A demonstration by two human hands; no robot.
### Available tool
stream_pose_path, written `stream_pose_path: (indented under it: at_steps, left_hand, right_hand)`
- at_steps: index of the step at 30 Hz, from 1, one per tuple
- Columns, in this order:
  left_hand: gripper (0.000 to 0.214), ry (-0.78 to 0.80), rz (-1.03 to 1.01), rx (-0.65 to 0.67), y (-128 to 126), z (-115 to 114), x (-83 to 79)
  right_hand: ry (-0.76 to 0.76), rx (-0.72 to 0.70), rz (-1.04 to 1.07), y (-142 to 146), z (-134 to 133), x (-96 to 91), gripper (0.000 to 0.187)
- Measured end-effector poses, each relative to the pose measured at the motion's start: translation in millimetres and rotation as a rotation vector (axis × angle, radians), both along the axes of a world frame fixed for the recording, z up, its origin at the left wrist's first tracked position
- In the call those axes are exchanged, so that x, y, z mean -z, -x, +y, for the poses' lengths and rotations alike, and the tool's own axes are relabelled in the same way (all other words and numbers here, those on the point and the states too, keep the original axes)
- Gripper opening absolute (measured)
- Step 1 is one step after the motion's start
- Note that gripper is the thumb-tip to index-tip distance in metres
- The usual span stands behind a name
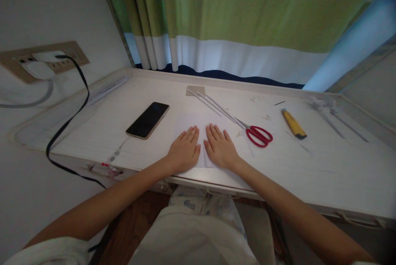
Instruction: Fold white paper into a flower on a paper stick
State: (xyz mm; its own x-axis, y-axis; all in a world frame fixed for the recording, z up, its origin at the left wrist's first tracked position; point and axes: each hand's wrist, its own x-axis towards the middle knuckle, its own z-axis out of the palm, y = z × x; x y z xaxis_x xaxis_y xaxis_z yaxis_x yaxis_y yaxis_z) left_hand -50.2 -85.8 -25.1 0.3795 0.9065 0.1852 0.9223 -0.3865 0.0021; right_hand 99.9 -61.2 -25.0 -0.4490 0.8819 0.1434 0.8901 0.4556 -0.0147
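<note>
A sheet of white paper [201, 158] with a crease down its middle lies near the front edge of the white desk [340, 174]. Flat on the paper's left half rests my left hand [185, 151], its fingers stretched out. My right hand [220, 147] lies flat on the right half, fingers extended and pointing away from me. The two hands are a little apart, with the crease between them. Red-handled scissors [259, 135] lie just right of my right hand, and several thin white sticks [213, 104] lie beyond. Much of the paper is hidden under my hands.
A smartphone [148, 119] with a strap lies to the left. At the right are a yellow utility knife [293, 124] and white wrapped strips [331, 112]. A black cord [62, 124] hangs from the wall socket [46, 60] past the desk's left side. A curtain [235, 17] hangs behind.
</note>
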Motion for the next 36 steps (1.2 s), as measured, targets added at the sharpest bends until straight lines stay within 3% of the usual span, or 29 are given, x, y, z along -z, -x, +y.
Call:
stream_pose_path:
  at_steps: [11, 18, 26, 36]
  left_hand:
    - [0.050, 0.002, 0.008, -0.021, -0.3, -2.0, -0.2]
    - [0.051, 0.013, 0.003, -0.055, 5.6, -5.3, 0.0]
    - [0.052, 0.001, -0.005, -0.042, 8.1, -7.0, 0.3]
    - [0.053, -0.029, 0.047, 0.015, 15.7, 25.3, -13.5]
  right_hand:
    - [-0.009, 0.027, 0.005, 0.8, -1.6, 2.8, 0.055]
    - [-0.004, 0.104, 0.011, -14.9, -0.8, 4.0, 0.054]
    - [-0.031, 0.078, 0.056, -18.1, -1.6, 4.7, 0.053]
    - [-0.152, -0.067, 0.308, -18.6, 36.0, -6.2, 0.047]
